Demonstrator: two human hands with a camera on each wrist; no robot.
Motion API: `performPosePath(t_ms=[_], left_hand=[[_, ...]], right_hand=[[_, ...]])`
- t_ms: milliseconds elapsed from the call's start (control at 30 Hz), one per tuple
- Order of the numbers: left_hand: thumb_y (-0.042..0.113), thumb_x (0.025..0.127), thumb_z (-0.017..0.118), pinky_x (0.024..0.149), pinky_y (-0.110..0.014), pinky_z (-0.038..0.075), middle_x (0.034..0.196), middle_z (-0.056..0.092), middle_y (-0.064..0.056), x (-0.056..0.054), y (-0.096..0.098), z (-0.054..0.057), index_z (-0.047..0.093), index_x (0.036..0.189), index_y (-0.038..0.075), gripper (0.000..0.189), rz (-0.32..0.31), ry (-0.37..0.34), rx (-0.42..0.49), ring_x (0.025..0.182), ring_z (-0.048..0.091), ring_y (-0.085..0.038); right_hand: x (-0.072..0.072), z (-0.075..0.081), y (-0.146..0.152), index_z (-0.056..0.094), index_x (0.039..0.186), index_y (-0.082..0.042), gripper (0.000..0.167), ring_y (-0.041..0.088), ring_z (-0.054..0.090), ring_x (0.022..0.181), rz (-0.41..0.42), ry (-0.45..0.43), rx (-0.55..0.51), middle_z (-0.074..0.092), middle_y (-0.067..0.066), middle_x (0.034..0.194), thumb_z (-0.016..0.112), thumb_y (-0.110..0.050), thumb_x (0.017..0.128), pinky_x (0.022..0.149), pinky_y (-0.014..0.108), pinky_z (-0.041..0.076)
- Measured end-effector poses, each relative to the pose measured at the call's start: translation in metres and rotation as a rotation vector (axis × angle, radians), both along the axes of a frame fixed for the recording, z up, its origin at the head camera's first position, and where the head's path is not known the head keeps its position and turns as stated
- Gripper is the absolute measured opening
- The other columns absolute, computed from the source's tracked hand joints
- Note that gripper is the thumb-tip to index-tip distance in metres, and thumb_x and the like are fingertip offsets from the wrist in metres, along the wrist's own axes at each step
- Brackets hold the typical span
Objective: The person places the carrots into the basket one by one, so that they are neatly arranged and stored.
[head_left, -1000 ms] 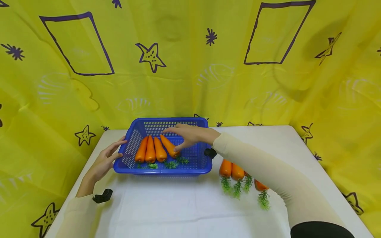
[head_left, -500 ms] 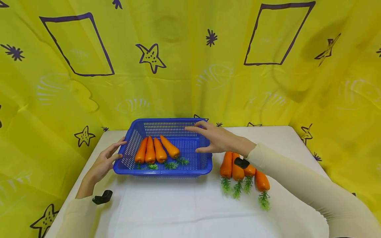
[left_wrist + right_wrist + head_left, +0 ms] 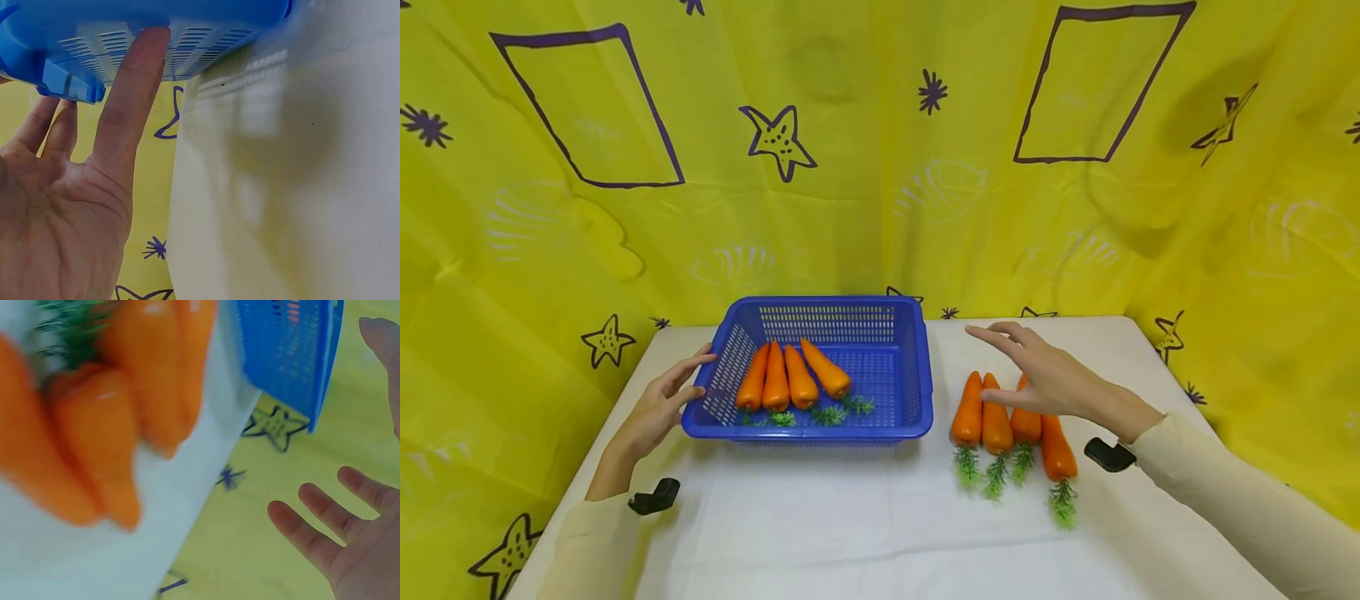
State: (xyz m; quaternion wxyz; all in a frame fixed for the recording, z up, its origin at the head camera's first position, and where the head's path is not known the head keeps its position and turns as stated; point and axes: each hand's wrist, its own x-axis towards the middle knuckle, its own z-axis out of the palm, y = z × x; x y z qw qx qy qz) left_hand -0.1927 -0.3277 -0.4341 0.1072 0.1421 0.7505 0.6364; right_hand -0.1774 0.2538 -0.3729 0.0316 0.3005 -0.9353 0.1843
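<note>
Several orange carrots (image 3: 801, 377) with green tops lie side by side in a blue plastic basket (image 3: 808, 432), in its left and middle part. At the basket's left end is my left hand (image 3: 657, 410), its thumb and fingertips touching the outer wall below the rim with fingers extended, as the left wrist view shows up close. My right hand (image 3: 1051, 377) hovers over more carrots (image 3: 967, 417) on the table right of the basket. Its fingers are spread and it holds nothing. In the right wrist view those carrots (image 3: 103, 431) lie apart from the fingers.
A white cloth (image 3: 805, 517) covers the table. Yellow curtain (image 3: 850, 225) with purple drawings hangs behind and at both sides. The leafy tops (image 3: 1063, 504) of the loose carrots point toward the table's front.
My right hand has moved right, out of the basket and over the loose carrots, leaving the rightmost carrot in the basket. My left hand stays at the basket's left end.
</note>
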Motion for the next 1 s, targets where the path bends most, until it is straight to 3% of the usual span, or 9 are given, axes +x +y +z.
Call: performPosePath(t_ms=[167, 367, 433, 533, 633, 800, 1000], left_hand=[[0.010, 0.109, 0.048, 0.087, -0.033, 0.060, 0.173, 0.008, -0.004, 0.000, -0.001, 0.000, 0.038, 0.158, 0.007, 0.050, -0.011, 0.009, 0.019, 0.128, 0.045, 0.008], [0.010, 0.109, 0.048, 0.087, -0.032, 0.060, 0.173, 0.008, -0.004, 0.000, -0.001, -0.001, 0.038, 0.158, 0.007, 0.050, -0.019, 0.011, 0.021, 0.130, 0.045, 0.006], [0.011, 0.109, 0.048, 0.088, -0.032, 0.059, 0.173, 0.008, -0.003, 0.000, -0.002, -0.001, 0.038, 0.158, 0.008, 0.050, -0.015, 0.010, 0.005, 0.138, 0.041, -0.002], [0.011, 0.109, 0.048, 0.089, -0.030, 0.058, 0.174, 0.009, -0.001, -0.001, -0.002, -0.001, 0.037, 0.159, 0.009, 0.051, -0.009, 0.009, -0.026, 0.152, 0.028, -0.025], [0.010, 0.109, 0.048, 0.090, -0.029, 0.058, 0.174, 0.008, -0.001, 0.000, -0.002, 0.000, 0.036, 0.159, 0.009, 0.052, -0.006, 0.010, -0.037, 0.154, 0.012, -0.044], [0.010, 0.109, 0.048, 0.090, -0.028, 0.058, 0.174, 0.007, -0.004, 0.000, -0.002, 0.001, 0.037, 0.159, 0.010, 0.051, -0.012, 0.011, -0.028, 0.153, 0.008, -0.050], [0.010, 0.109, 0.048, 0.090, -0.028, 0.058, 0.174, 0.006, -0.004, 0.000, -0.002, 0.001, 0.037, 0.159, 0.010, 0.051, -0.016, 0.012, -0.019, 0.153, 0.006, -0.048]], right_hand=[[0.016, -0.011, 0.027, 0.036, 0.160, -0.025, 0.086, 0.037, 0.061, 0.114, -0.055, 0.000, -0.054, 0.044, 0.014, 0.149, 0.079, -0.045, 0.089, 0.078, 0.051, 0.059], [0.032, -0.025, 0.048, 0.036, 0.160, -0.019, 0.089, 0.031, 0.058, 0.113, -0.060, 0.021, -0.112, 0.049, 0.015, 0.143, 0.084, -0.033, 0.087, 0.079, 0.049, 0.057], [0.036, -0.030, 0.052, 0.035, 0.160, -0.018, 0.090, 0.031, 0.058, 0.111, -0.066, 0.024, -0.121, 0.049, 0.015, 0.142, 0.085, -0.031, 0.086, 0.075, 0.048, 0.057], [0.041, -0.037, 0.057, 0.035, 0.161, -0.017, 0.091, 0.033, 0.060, 0.109, -0.077, 0.023, -0.144, 0.050, 0.015, 0.141, 0.086, -0.028, 0.086, 0.076, 0.050, 0.057], [0.044, -0.044, 0.061, 0.034, 0.161, -0.016, 0.091, 0.037, 0.060, 0.109, -0.089, -0.001, -0.171, 0.049, 0.016, 0.142, 0.085, -0.026, 0.086, 0.076, 0.049, 0.058], [0.049, -0.052, 0.069, 0.029, 0.162, -0.013, 0.087, 0.041, 0.062, 0.107, -0.125, -0.150, -0.264, 0.045, 0.024, 0.145, 0.080, -0.021, 0.091, 0.072, 0.038, 0.058], [0.053, -0.059, 0.075, 0.026, 0.160, -0.007, 0.086, 0.035, 0.066, 0.099, -0.212, -0.432, -0.364, 0.039, 0.035, 0.142, 0.078, -0.020, 0.093, 0.068, 0.032, 0.057]])
